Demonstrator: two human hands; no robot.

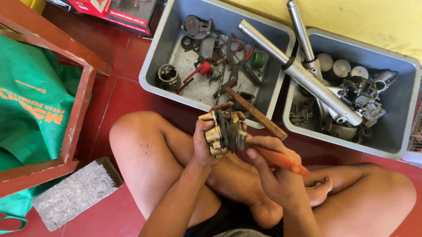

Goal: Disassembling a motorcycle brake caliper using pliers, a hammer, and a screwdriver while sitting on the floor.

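Gripping a metal brake part (224, 131) upright in the left hand (205, 144), fingers wrapped round. Right hand (271, 167) pinches an orange-handled tool (278, 159), long axis running left-right, tip pointing left into the part. Grey parts bins (177, 35) behind.

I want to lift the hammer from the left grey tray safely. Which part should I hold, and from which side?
Probably the wooden handle. It sticks out over the tray's near rim, toward the person, bare and free. The metal head lies among loose parts. Come from the near side, beside the left hand.
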